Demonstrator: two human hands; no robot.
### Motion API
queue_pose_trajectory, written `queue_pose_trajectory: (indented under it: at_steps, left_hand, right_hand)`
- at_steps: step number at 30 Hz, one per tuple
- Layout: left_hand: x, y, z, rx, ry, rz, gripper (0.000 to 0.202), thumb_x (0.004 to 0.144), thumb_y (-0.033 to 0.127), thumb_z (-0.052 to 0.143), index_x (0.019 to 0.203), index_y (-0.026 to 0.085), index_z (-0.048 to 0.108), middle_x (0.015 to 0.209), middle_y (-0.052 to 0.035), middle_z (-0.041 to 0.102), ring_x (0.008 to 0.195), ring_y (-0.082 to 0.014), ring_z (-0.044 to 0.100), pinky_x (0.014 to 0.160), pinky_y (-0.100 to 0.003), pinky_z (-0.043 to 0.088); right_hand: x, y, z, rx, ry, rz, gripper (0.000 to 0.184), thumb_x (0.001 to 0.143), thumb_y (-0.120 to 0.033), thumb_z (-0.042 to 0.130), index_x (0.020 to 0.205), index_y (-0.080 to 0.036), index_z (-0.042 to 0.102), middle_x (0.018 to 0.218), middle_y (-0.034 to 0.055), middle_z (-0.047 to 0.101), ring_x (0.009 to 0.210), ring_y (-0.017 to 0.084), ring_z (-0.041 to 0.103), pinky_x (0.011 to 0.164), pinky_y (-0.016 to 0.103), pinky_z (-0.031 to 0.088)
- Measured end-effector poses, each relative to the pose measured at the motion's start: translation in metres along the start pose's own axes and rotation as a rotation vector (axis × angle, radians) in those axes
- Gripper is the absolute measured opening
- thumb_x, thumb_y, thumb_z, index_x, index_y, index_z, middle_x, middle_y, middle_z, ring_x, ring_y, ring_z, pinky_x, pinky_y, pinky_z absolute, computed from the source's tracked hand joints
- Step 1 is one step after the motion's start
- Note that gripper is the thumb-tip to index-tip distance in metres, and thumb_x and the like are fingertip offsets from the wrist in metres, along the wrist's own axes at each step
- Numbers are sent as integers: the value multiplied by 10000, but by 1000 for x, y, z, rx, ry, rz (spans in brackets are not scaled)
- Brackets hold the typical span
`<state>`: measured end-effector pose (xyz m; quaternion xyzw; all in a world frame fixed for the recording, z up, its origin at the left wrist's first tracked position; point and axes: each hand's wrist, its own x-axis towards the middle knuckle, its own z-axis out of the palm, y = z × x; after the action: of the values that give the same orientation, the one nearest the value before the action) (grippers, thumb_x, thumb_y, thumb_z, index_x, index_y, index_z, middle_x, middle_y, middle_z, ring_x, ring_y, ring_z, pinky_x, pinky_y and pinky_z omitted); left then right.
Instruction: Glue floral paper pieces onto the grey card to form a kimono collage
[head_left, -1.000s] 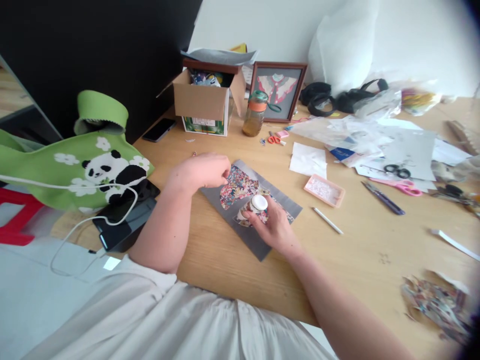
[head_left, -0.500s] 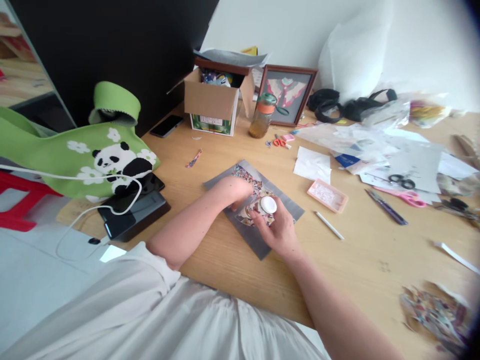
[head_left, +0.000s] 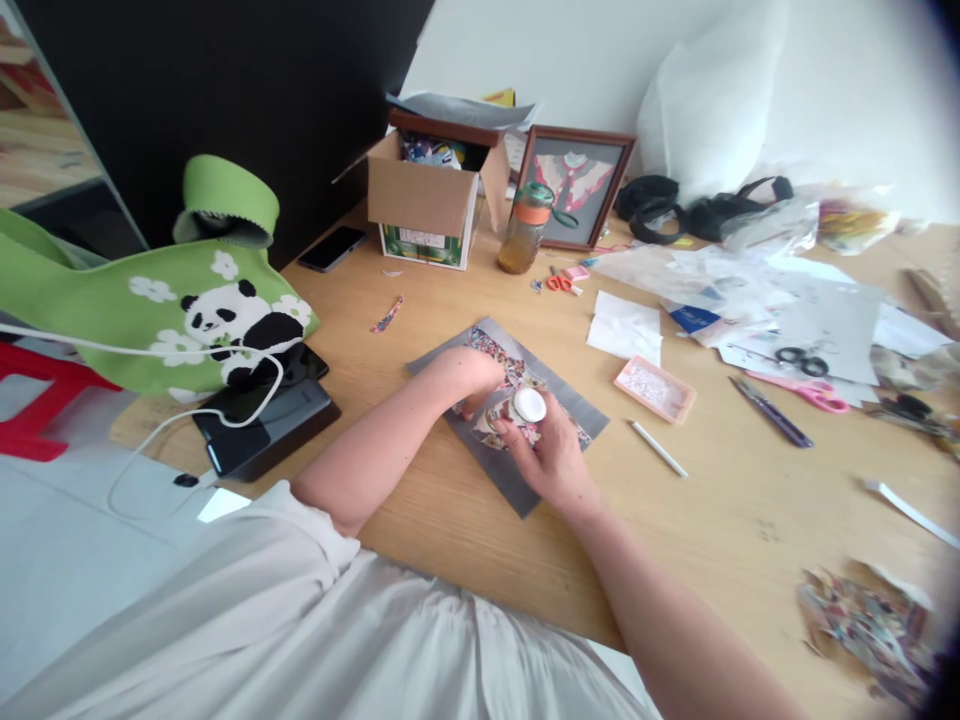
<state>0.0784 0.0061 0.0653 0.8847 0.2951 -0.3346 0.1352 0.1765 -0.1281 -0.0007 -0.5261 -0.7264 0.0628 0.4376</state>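
My right hand is closed around a small bottle with a round white end that faces up toward me. The bottle is tilted over a patterned collage of small colourful pieces on a dark grey sheet. Bent at the wrist, my left hand rests on the collage's left part, just beside the bottle. Most of its fingers are hidden behind the hand, so their grip does not show. Both hands cover the middle of the collage.
Right of the sheet are a pink tray of small pale bits, a white pen, a utility knife and pink-handled scissors. A drink bottle, picture frame and cardboard box stand behind. Scraps lie front right.
My right hand and the bottle have shifted slightly left over the collage. The left hand stays nearly in place.
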Motion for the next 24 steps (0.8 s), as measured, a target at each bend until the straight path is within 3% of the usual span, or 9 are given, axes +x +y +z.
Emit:
queue_pose_trajectory:
  at_steps: [6, 11, 19, 24]
  left_hand:
    - [3, -2, 0, 32, 7, 13, 342, 586, 248, 888, 885, 152, 754, 829, -97, 740, 844, -295, 679, 822, -380, 532]
    - [5, -3, 1, 42, -2, 45, 351, 573, 282, 899, 860, 149, 748, 812, -92, 734, 823, -284, 675, 820, -375, 532]
    - [7, -6, 3, 30, 3, 28, 433, 566, 327, 902, 938, 177, 738, 900, -85, 735, 851, -276, 672, 841, -377, 532]
    - [10, -9, 4, -9, 7, 27, 394, 530, 373, 913, 812, 173, 725, 823, -72, 722, 815, -267, 661, 844, -391, 532]
  right_hand:
    - [-1, 0, 1, -12, 22, 7, 235, 977, -436, 539, 964, -212, 468, 821, 40, 557, 713, 202, 556, 637, 330, 460]
    - [-1, 1, 3, 26, -52, 40, 222, 988, -423, 521, 985, -204, 480, 853, 57, 566, 750, 212, 570, 664, 340, 469]
    - [-1, 3, -1, -7, 16, 55, 242, 979, -445, 521, 993, -210, 466, 857, 57, 559, 753, 216, 565, 678, 353, 483]
    - [0, 2, -1, -19, -32, 19, 221, 987, -427, 502, 1001, -208, 472, 873, 64, 558, 768, 227, 564, 695, 370, 485]
